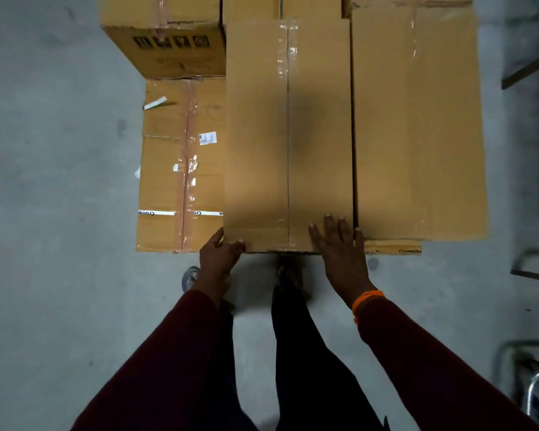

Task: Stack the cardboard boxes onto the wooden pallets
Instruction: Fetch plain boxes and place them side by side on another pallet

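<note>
Maroon sleeves (168, 353) apart; left hand (220, 256) gripped the taped box (262, 135) at seven o'clock, right hand (339, 248) lay flat; square pushing seemed best.

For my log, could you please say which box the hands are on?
The middle cardboard box with the centre seam: left hand grips its near corner, right hand lies flat on top.

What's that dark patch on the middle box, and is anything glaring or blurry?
Head view: a soft shadow on the middle box; head view: clear tape glints near its far end; head view: dim light, blurred right edge, box sides bowed by the lens.
</note>
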Tool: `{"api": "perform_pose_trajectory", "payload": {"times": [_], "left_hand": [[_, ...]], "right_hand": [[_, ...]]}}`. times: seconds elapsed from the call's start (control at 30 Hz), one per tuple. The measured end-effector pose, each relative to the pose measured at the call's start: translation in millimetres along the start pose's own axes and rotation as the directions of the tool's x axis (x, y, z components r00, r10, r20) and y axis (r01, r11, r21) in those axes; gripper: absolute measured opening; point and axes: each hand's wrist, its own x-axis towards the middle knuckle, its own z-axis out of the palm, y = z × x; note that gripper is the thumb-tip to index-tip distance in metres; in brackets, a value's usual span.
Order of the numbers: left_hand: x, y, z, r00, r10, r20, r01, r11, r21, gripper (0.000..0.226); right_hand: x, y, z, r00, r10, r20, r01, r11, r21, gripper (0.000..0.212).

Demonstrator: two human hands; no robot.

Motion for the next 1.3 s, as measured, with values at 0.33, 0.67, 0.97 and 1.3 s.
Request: {"api": "perform_pose_trajectory", "payload": {"times": [0.33, 0.67, 0.97, 1.3], "left_hand": [[3, 6, 8, 0.999, 0.047, 0.012, -0.047, 0.999, 0.016, 0.054], [-3, 7, 17, 0.997, 0.058, 0.053, -0.056, 0.998, -0.041, 0.033], [-2, 7, 23, 1.000, 0.009, 0.008, -0.009, 0.999, -0.033, 0.045], [-13, 21, 2, 0.998, -0.022, 0.063, 0.017, 0.997, 0.080, 0.025]], "right_hand": [[10, 6, 4, 0.998, 0.023, 0.050, -0.023, 1.000, 0.001, 0.102], [4, 6, 1, 0.991, 0.128, 0.027, -0.130, 0.986, 0.108, 0.103], [3, 31, 1, 0.917, 0.394, 0.067, -0.400, 0.900, 0.176, 0.086], [1, -6, -10, 0.857, 0.501, 0.118, -0.511, 0.856, 0.078, 0.098]]}}
